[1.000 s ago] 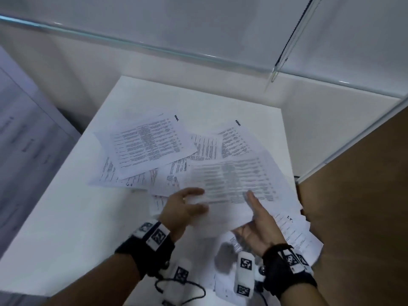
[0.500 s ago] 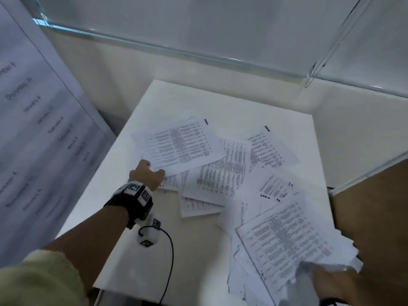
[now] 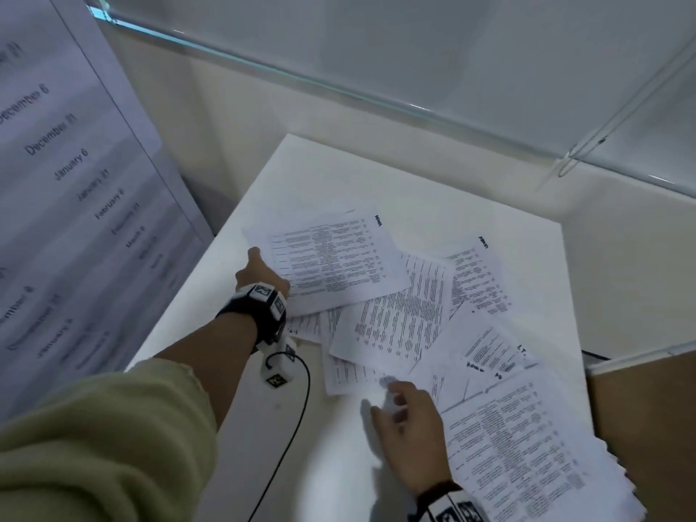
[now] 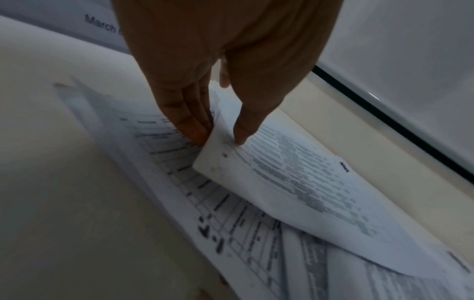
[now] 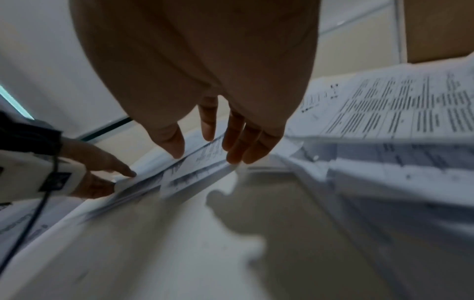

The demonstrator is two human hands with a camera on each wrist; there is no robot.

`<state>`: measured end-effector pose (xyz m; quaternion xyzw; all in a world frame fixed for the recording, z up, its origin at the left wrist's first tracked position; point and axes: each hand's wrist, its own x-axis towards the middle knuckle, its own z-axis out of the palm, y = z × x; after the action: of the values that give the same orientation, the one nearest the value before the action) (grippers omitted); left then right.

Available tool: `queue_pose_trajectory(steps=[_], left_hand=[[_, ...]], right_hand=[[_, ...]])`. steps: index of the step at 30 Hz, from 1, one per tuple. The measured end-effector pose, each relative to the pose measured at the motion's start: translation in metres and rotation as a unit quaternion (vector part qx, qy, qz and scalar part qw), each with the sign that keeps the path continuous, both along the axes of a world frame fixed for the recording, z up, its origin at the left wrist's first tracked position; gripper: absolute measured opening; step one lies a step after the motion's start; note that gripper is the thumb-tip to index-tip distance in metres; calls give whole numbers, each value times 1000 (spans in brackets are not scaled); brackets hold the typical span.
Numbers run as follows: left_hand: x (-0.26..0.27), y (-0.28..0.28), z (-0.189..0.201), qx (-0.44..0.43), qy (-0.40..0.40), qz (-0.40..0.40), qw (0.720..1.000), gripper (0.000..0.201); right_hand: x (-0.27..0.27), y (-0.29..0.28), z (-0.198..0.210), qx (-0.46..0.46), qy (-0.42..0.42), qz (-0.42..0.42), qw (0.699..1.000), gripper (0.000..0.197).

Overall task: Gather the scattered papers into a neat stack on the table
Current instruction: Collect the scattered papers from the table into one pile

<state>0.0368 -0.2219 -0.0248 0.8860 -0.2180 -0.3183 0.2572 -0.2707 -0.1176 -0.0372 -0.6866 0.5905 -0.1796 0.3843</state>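
Papers are seen from the head view scattered and overlapping across the right and middle of a white table, each printed with rows of small text. A thicker pile lies at the near right edge of the table, partly overhanging it. The left hand is placed at the left edge of the top sheet, at the far left of the spread. The right hand is held over the near part of the table, beside the pile, its fingers blurred. A black cable is noted trailing from the left wrist. A large printed board listing dates stands to the left of the table.

In the left wrist view, the left hand is seen pinching the corner of the top sheet between thumb and fingertips; the fingers are pressed together beneath the lifted corner, and the thumb rests on the printed face. A ruled sheet lies flat below.

In the right wrist view, the right hand is seen above the table, fingers extended and slightly apart, holding nothing. Whether the fingertips touch the sheets beneath cannot be told. The left hand is visible beyond, at the paper edge. The pile rises at the right.
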Motion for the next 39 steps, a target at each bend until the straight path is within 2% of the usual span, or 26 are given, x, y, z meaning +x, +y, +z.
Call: queue_pose_trajectory(steps=[3, 7, 9, 11, 12, 14, 16, 18, 20, 21, 22, 24, 26, 28, 30, 36, 38, 39], left_hand=[[6, -3, 1, -55, 3, -11, 998, 72], [12, 3, 2, -102, 88, -11, 991, 31], [8, 17, 11, -147, 160, 18, 976, 28], [-3, 35, 23, -182, 209, 27, 961, 28], [-11, 47, 31, -197, 220, 20, 955, 28], [-27, 71, 48, -217, 250, 6, 944, 28], [-43, 93, 62, -226, 282, -2, 932, 28], [-60, 109, 66, -227, 297, -32, 927, 28], [-77, 121, 62, -212, 293, -79, 929, 28], [-84, 126, 59, -193, 283, -115, 932, 29], [-92, 129, 57, -167, 279, -158, 933, 31], [-104, 133, 54, -94, 279, -245, 924, 39], [-109, 130, 46, -19, 238, -281, 929, 49], [-110, 124, 37, 38, 117, -266, 956, 49], [-111, 116, 28, 66, 14, -249, 966, 48], [-138, 83, 8, 117, -15, -196, 974, 71], [-151, 73, 4, 129, -38, -197, 971, 76], [-156, 69, 3, 134, -49, -195, 970, 78]], right_hand=[[15, 10, -8, 30, -9, -18, 999, 31], [15, 5, -4, 107, -60, -90, 988, 20], [15, 0, 0, 116, -66, -91, 987, 18], [16, -5, 9, 119, -96, -82, 985, 32], [18, -7, 16, 151, -129, -83, 977, 44], [23, -15, 27, 253, -229, -123, 932, 65], [26, -19, 35, 326, -308, -176, 876, 65], [25, -22, 40, 363, -343, -201, 843, 63], [19, -25, 39, 356, -382, -220, 824, 61], [14, -26, 40, 338, -383, -236, 827, 54], [7, -27, 43, 316, -356, -253, 842, 45], [-14, -31, 46, 260, -252, -276, 890, 28], [-43, -34, 46, 208, -197, -300, 910, 23], [-83, -32, 44, 191, -165, -326, 911, 33], [-123, -23, 36, 177, -138, -345, 911, 47], [-210, 17, 9, 152, -66, -359, 919, 53], [-219, 26, 5, 142, 4, -374, 916, 51], [-221, 29, 2, 133, 48, -386, 912, 59]])
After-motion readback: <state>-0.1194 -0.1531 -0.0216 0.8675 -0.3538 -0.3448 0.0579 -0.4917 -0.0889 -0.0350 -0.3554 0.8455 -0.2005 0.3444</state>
